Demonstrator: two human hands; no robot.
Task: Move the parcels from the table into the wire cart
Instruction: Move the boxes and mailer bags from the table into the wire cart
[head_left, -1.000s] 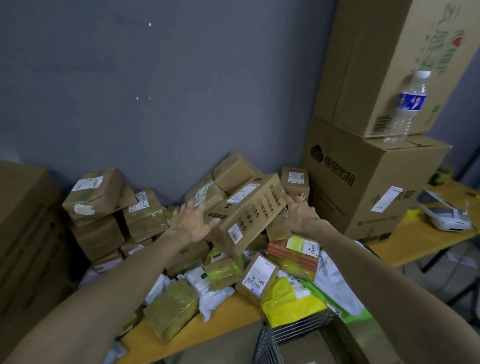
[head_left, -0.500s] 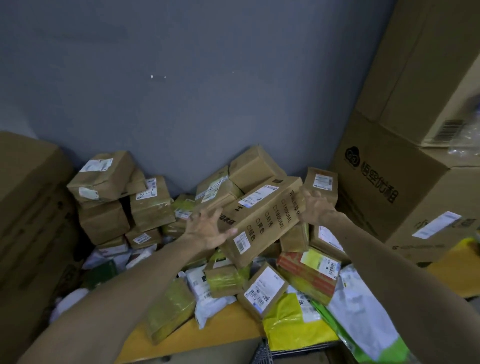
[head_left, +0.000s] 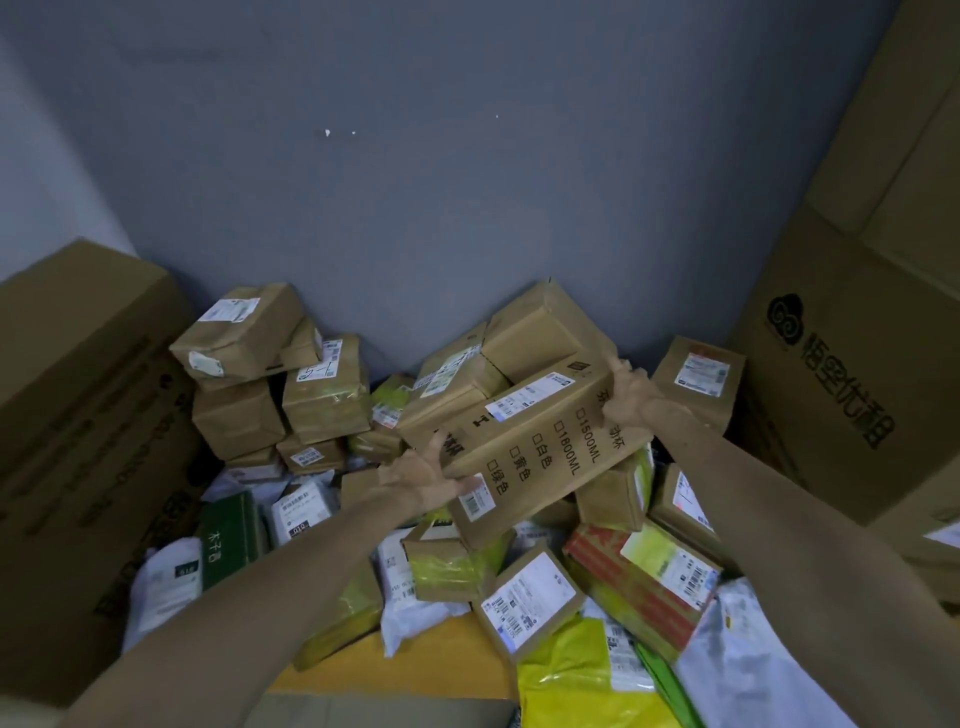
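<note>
Long carton (head_left: 540, 441) tilted atop the parcel heap (head_left: 324, 397), middle of the table (head_left: 415, 660), printed side up. Left hand (head_left: 421, 478) now gripping its near-left end; half a second back, open and just short of it. Right hand (head_left: 626, 397) clamped on the far-right end, same as before. Hands well apart, one per end. Two-handed hold looks set; lift toward the wire cart likely next. Cart itself not in view.
</note>
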